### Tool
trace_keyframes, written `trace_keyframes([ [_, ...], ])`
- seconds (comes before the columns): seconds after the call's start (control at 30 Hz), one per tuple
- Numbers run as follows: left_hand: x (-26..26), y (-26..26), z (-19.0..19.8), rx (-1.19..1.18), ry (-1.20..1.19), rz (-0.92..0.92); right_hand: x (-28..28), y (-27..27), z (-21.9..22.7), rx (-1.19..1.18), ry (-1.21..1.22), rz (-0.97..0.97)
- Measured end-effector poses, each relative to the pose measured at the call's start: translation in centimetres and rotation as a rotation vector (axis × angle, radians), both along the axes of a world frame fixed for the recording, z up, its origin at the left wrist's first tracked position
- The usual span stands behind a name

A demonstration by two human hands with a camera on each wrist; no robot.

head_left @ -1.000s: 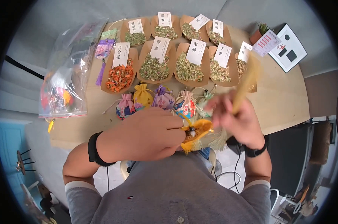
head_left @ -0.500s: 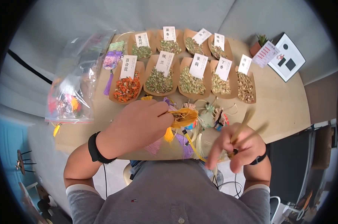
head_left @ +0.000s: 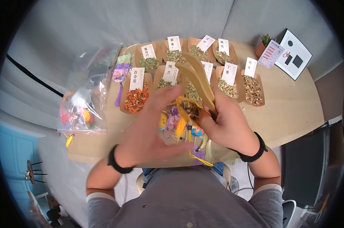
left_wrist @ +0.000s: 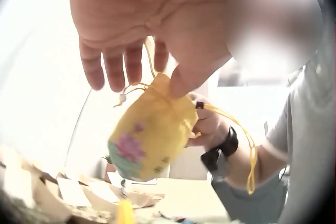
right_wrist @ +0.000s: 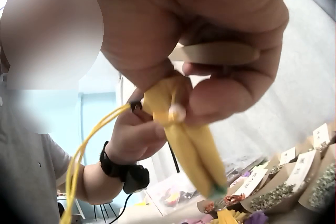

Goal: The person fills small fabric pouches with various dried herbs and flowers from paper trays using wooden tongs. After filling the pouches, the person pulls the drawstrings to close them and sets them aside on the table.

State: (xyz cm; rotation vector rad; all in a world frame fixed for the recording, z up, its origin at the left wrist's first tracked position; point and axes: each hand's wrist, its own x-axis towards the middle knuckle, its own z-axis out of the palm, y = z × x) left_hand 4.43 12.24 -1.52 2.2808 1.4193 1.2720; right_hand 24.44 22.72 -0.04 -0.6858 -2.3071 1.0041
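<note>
A yellow drawstring pouch (head_left: 187,109), its mouth spread and dried herbs visible inside, is held up over the table's near side. My right hand (head_left: 232,121) pinches its rim between thumb and fingers while gripping wooden tongs (head_left: 196,78), whose tips point up and away. Beside the pouch, my left hand (head_left: 147,123) is blurred, its fingers spread and holding nothing. In the left wrist view, the pouch (left_wrist: 155,129) shows a pink flower, and the left thumb overlaps its top edge. A yellow cord (right_wrist: 94,134) with a dark bead hangs from it in the right wrist view.
Kraft-paper trays with labels stand in two rows behind, among them orange petals (head_left: 136,99) and brown bits (head_left: 252,89). Small pouches (head_left: 173,119) with tassels lie below the hands. A clear plastic bag (head_left: 82,110) sits left; a potted plant (head_left: 261,47) and framed board (head_left: 293,55) stand right.
The left hand has let go of the pouch and spread its fingers. The right hand has come in from the right with the tongs and now pinches the pouch's rim.
</note>
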Motion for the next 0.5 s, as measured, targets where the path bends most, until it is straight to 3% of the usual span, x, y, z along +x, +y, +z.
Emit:
trace_keyframes([
  [0.17,2.3,1.8,-3.4,-0.057,-0.179,0.090,-1.3,-0.9,-0.3,-0.040,0.180,0.010],
  [0.23,2.2,2.5,-3.5,-0.060,-0.209,0.114,-1.1,-1.2,-0.2,-0.059,0.215,-0.015],
  [0.3,2.5,3.1,-2.5,-0.127,-0.346,-0.013,-1.3,-1.1,-1.1,-0.099,0.275,-0.013],
  [0.47,1.6,4.8,-2.9,-0.214,-0.326,0.031,-0.7,0.4,-2.0,-0.197,0.430,-0.031],
  [0.5,1.4,5.1,-2.5,-0.212,-0.338,0.030,-0.4,0.9,-2.2,-0.311,0.466,-0.051],
])
